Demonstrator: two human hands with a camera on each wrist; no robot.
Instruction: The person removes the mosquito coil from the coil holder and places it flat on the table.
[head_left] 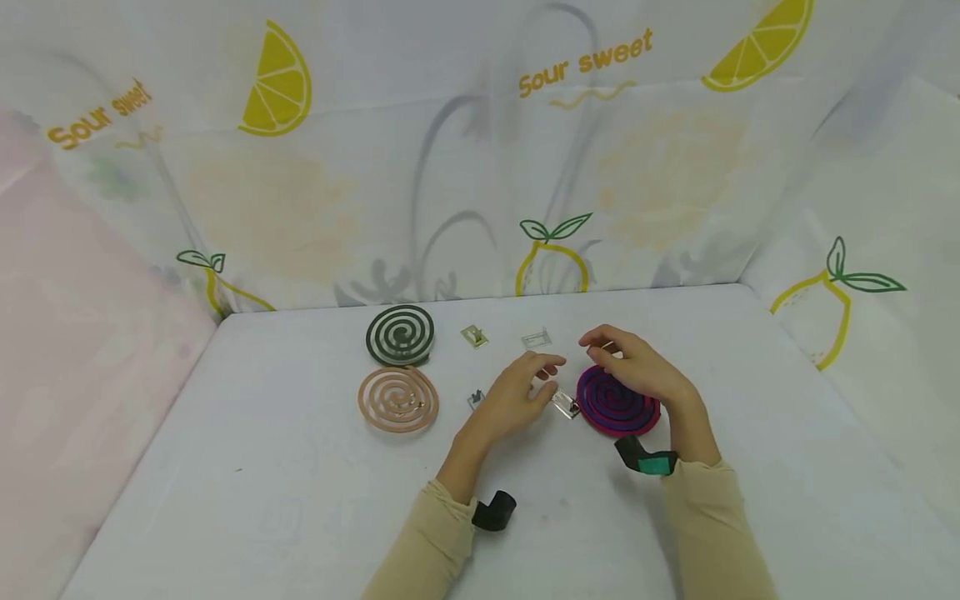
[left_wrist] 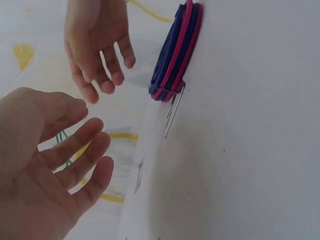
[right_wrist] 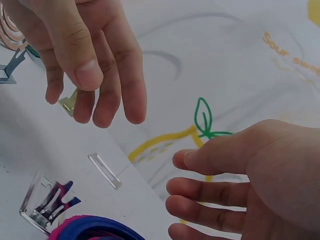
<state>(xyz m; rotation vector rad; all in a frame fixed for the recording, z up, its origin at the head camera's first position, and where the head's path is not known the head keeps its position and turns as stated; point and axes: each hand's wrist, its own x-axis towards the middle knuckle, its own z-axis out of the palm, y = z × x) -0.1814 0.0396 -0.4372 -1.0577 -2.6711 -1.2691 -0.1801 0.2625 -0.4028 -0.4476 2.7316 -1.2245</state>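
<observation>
My left hand [head_left: 516,393] hovers over the middle of the table with relaxed fingers and nothing in its grasp. Just right of it, a small silver metal coil stand [head_left: 565,404] lies with its upright prong at the edge of a red-and-blue mosquito coil [head_left: 613,412]. Above that coil is my right hand [head_left: 637,364], also holding nothing, its fingers loosely bent toward the left. In the left wrist view the coil [left_wrist: 177,55] appears edge-on, and both hands are apart from it. The right wrist view shows the stand's bent prong [right_wrist: 57,200] beside the coil.
To the left lie a dark green mosquito coil [head_left: 401,335] and a tan one [head_left: 397,400]. Further small stands are a gold one [head_left: 474,336], a flat silver one [head_left: 536,339] and another [head_left: 476,400] partly behind my left hand. A lemon-print cloth [head_left: 480,167] rises behind the table.
</observation>
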